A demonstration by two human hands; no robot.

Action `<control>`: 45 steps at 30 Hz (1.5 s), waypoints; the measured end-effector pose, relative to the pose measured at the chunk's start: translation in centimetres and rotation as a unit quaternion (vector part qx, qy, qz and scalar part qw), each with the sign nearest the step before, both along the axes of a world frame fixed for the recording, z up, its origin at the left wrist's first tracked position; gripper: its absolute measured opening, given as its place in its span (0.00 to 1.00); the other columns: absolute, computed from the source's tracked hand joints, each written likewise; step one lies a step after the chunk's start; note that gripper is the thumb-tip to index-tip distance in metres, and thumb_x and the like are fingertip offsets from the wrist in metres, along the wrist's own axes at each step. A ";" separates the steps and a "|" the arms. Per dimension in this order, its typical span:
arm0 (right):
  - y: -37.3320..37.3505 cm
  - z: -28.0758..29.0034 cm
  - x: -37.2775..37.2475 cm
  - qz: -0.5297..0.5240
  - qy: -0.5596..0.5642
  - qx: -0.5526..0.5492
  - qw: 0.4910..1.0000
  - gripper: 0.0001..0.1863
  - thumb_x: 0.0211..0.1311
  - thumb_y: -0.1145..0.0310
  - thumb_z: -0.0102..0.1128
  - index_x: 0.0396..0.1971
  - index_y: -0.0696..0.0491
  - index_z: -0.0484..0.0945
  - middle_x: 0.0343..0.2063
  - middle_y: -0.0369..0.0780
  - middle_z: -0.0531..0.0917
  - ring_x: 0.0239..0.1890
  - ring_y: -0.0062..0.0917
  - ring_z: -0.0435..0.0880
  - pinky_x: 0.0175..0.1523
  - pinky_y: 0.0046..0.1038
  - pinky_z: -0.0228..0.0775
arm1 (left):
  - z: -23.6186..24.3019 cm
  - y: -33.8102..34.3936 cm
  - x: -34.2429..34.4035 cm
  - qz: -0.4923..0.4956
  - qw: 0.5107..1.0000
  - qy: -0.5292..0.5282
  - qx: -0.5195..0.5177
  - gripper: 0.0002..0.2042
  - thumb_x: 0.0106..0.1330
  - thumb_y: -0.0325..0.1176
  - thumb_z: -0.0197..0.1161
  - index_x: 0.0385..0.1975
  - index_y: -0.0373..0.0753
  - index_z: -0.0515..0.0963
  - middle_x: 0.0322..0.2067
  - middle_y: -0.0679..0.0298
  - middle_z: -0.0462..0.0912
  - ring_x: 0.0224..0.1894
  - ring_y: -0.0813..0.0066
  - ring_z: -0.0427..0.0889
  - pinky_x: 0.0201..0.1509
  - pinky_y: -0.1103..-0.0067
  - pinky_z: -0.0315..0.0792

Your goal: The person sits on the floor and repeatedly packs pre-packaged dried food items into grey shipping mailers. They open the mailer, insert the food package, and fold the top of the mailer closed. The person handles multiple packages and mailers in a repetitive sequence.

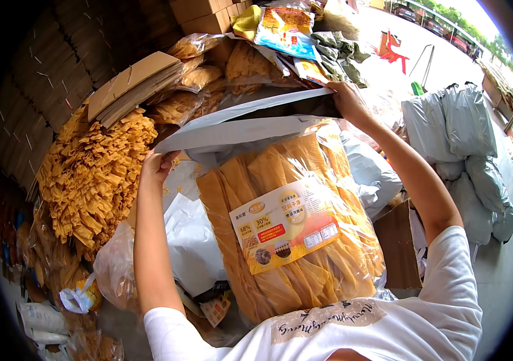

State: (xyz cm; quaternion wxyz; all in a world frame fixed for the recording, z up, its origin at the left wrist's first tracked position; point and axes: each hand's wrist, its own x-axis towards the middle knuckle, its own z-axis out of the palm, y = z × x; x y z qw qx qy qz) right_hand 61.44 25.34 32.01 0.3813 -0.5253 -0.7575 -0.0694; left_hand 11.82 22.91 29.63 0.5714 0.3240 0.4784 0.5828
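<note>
Both hands (349, 101) grip opposite edges of a grey bag (238, 134), its mouth apparently gaping beyond the yellow packet (289, 225).

Left side: a large heap of loose, ruffled orange-yellow strips (97, 186); a stack of flat brown cardboard sheets (133, 84) overlaps its upper edge. A crumpled clear plastic bag (117, 256) lies below and to the right of the heap.

Top centre: closed brown cardboard cartons (202, 13), stacked. Nearby, a glossy printed plastic package in orange, white and blue (286, 36), lying just beside a crumpled yellow bag (246, 23).

Right side: several bulging pale-grey plastic bags (464, 120), piled one upon another. Beyond these, a bright red piece of furniture (394, 53), exact type indistinct. Background: parked vehicles (434, 27) and green trees (449, 10), outdoors.
</note>
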 end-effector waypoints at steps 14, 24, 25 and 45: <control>1.7 -19.6 2.4 0.214 0.361 -0.263 0.869 0.24 0.70 0.57 0.43 0.54 0.60 0.71 0.50 0.44 0.77 0.49 0.30 0.78 0.55 0.32 0.69 | -20.1 -1.6 -3.0 -0.072 0.978 -0.169 -0.099 0.09 0.59 0.19 0.60 0.39 0.34 0.76 0.32 0.58 0.82 0.33 0.65 0.84 0.37 0.72 0.81; -5.4 -8.3 -2.4 0.230 0.610 -0.144 0.744 0.05 0.58 0.74 0.62 0.28 0.60 0.83 0.23 0.34 0.84 0.22 0.13 0.80 0.27 0.17 0.73 | -9.2 -4.6 5.5 0.201 0.973 -0.019 0.112 0.04 0.61 0.29 0.57 0.26 0.37 0.75 0.25 0.64 0.79 0.25 0.76 0.77 0.32 0.81 0.73; -5.5 -8.1 -1.7 0.199 0.545 -0.095 0.809 0.04 0.57 0.74 0.63 0.28 0.60 0.82 0.23 0.33 0.84 0.22 0.12 0.79 0.27 0.17 0.71 | -8.9 -4.7 6.4 0.209 0.969 -0.001 0.130 0.05 0.61 0.29 0.57 0.24 0.37 0.75 0.25 0.64 0.79 0.24 0.77 0.76 0.31 0.82 0.72; -14.7 -3.1 1.0 -0.010 0.224 0.280 0.933 0.11 0.67 0.75 0.49 0.44 0.57 0.79 0.18 0.32 0.75 0.16 0.11 0.59 0.22 0.17 0.51 | -8.1 -13.7 9.0 0.166 0.802 0.435 0.375 0.08 0.59 0.21 0.49 0.32 0.25 0.75 0.23 0.55 0.76 0.25 0.69 0.75 0.30 0.78 0.67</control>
